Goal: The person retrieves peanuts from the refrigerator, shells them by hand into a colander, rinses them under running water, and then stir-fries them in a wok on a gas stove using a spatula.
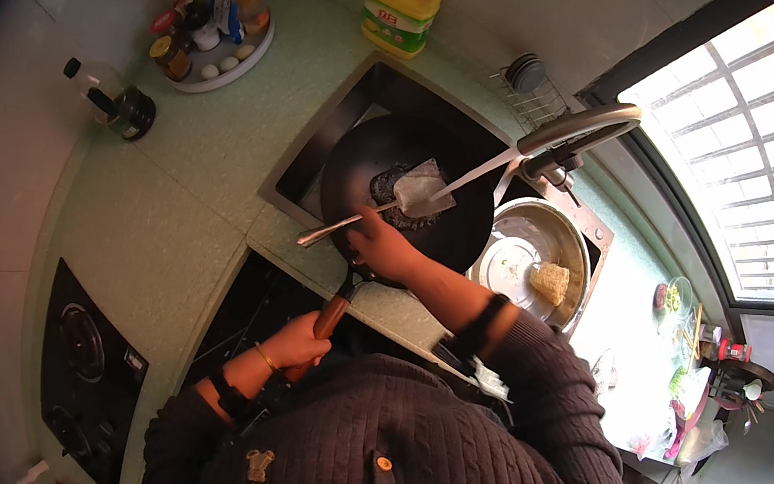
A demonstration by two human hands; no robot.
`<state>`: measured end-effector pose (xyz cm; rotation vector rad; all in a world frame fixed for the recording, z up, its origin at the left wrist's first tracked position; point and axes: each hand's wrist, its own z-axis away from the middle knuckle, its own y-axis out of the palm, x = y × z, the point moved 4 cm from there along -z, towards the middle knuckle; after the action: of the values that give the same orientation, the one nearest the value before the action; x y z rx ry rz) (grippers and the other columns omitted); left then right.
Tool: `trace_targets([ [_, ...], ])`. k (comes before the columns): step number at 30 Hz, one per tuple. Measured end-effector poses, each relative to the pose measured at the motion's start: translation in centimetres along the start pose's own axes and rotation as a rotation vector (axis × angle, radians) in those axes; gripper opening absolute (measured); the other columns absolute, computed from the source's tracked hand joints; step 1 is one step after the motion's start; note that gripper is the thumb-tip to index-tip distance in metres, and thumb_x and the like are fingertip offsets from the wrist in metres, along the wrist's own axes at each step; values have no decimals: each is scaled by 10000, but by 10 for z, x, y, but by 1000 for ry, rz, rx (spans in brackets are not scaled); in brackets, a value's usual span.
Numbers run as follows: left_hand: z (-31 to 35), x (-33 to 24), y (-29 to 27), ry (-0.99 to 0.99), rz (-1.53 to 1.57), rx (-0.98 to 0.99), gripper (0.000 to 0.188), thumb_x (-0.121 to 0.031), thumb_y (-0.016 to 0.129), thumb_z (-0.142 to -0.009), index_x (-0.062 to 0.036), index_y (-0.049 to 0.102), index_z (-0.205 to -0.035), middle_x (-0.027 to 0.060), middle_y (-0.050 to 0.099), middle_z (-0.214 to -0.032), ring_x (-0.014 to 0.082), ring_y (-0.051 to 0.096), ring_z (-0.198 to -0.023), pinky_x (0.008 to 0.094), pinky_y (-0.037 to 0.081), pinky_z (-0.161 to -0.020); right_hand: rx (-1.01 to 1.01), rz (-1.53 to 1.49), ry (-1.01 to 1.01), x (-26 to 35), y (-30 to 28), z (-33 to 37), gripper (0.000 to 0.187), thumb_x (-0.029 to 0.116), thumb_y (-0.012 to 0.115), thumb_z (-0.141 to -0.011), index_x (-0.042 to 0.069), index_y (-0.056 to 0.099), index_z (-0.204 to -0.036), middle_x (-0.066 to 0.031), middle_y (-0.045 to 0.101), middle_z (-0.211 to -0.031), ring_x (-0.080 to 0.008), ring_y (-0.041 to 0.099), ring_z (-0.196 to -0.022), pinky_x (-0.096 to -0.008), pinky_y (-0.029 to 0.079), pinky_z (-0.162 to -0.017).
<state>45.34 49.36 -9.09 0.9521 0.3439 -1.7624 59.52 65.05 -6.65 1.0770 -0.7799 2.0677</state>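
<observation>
My left hand is gripping the brown wooden handle of a round black wok, which is reaching over the front edge of the steel sink; my right hand is clasping a silver metal spatula under running water.

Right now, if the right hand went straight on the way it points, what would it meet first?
Apart from the spatula it holds, the right hand would likely meet the left rim of the wok; depth is unclear, so it might pass above, toward the countertop.
</observation>
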Motion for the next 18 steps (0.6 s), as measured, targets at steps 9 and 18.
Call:
trace_targets([
  [9,-3,2,-3,50,-5,14,212,-49,571,-738,-1,422,-881,76,521,-662,162,553,-494,304,464,-462,136,-31,202,-20,-28,54,289,251,565,-866,-14,505,-965,-84,573,-722,-158,562,-571,-295,461,-524],
  [18,-9,6,-13,56,-88,39,246,-78,580,-722,18,426,-887,97,548,-650,173,570,-488,311,471,-460,-46,1226,182,33,-137,163,341,89,477,-798,121,572,-1124,-167,628,-907,-331,607,-827,-413,487,-735],
])
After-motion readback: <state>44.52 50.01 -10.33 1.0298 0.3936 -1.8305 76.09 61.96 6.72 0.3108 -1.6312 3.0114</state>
